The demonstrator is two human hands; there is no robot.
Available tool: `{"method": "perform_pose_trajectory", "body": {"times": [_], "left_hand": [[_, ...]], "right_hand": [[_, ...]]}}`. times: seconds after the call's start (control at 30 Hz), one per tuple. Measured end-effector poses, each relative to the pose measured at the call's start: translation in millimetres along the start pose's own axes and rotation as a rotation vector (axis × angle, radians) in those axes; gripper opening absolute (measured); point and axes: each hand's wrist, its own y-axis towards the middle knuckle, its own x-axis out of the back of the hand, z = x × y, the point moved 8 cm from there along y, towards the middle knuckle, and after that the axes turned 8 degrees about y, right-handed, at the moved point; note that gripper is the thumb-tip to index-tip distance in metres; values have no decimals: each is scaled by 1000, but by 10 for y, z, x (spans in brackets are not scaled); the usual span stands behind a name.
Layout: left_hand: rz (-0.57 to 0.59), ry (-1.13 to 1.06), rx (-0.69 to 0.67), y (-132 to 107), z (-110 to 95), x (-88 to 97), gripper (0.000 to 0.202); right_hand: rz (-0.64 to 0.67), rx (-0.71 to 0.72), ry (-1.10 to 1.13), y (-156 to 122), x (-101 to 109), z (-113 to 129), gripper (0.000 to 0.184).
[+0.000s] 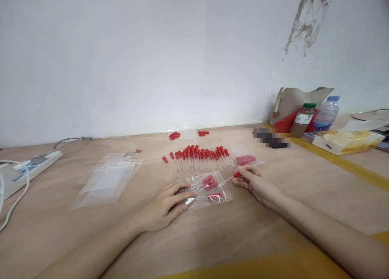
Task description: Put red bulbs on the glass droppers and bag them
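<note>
My left hand (168,204) pinches the left edge of a small clear zip bag (209,190) lying on the wooden table; several red-bulbed glass droppers are inside it. My right hand (253,182) holds one red-bulbed dropper (232,176) by its bulb, the glass tip pointing into the bag's mouth. Just behind lies a row of several loose droppers (197,155) with red bulbs. A second filled clear bag of droppers (246,158) lies beside my right hand.
A stack of empty clear bags (105,182) lies left. A white power strip (28,169) with cables sits far left. Loose red bulbs (174,135) lie near the wall. At right stand a jar (303,120), a water bottle (326,113), a paper bag (296,101) and a tissue pack (348,141).
</note>
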Motion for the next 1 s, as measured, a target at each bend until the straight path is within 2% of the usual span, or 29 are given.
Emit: {"method": "perform_pose_trajectory", "body": {"times": [0.07,0.13,0.27,0.43,0.6,0.77,0.83,0.93,1.0], "left_hand": [[-1,9,-4,0,-3,2,35],[-4,14,-12,2,-7,4,35],[-5,5,-8,10,-5,12,36],[-6,-18,26,5,17,15,42],[-19,-32,33,-4,28,7,43],[-20,-24,26,3,24,8,43],[-15,-24,29,3,23,11,42],[-16,-27,27,2,13,26,42],[-22,-36,17,2,2,38,43]], "right_hand": [[-20,7,24,-3,22,-1,22],[29,-8,-13,-17,-16,-11,24],[170,27,-294,-82,-156,10,28],[196,71,-518,-114,-261,6,31],[320,22,-605,-187,-409,-76,31],[473,-81,-586,-294,-489,-163,35],[444,-97,-583,-282,-462,-158,35],[282,-74,-587,-200,-361,-100,34],[223,-88,-600,-143,-327,-101,32]]}}
